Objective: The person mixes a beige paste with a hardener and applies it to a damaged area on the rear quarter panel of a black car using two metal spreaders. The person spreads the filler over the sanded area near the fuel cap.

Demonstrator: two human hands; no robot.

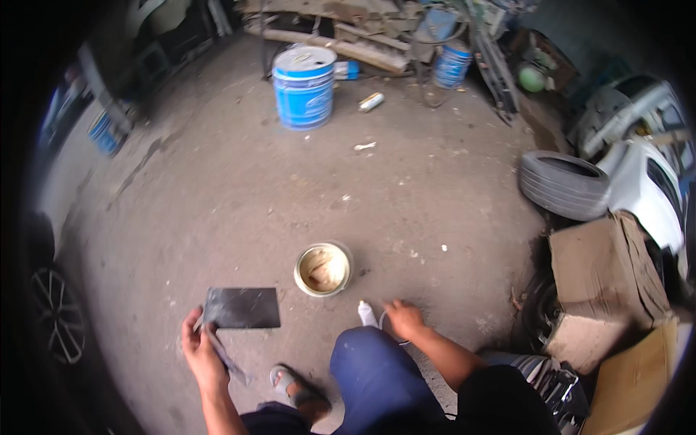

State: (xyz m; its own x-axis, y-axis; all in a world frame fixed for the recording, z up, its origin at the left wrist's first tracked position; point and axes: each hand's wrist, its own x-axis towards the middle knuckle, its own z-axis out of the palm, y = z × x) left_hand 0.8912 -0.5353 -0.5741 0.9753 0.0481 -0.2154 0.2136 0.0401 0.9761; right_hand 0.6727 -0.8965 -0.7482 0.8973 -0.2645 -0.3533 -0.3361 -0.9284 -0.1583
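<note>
My left hand (204, 353) pinches the left edge of a flat, dark rectangular plate (243, 308). A thin greyish piece (230, 362) hangs below the same hand, too blurred to name. Ahead of my knees stands an open round can (322, 270) with pale beige paste inside. A white tube (367, 314) with a narrow tip lies on the floor by my knee. Just right of the tube is my right hand (405, 320), its fingers stretched toward it and seemingly empty. A thin pale curved line (384, 325) shows between that hand and my knee.
A blue drum (304, 88) and a small cylinder (371, 102) stand or lie farther ahead. At right are a tyre (564, 185), a cardboard box (598, 261) and white car panels (645, 185). A car wheel (58, 315) is at left. My sandalled foot (293, 384) is between my hands.
</note>
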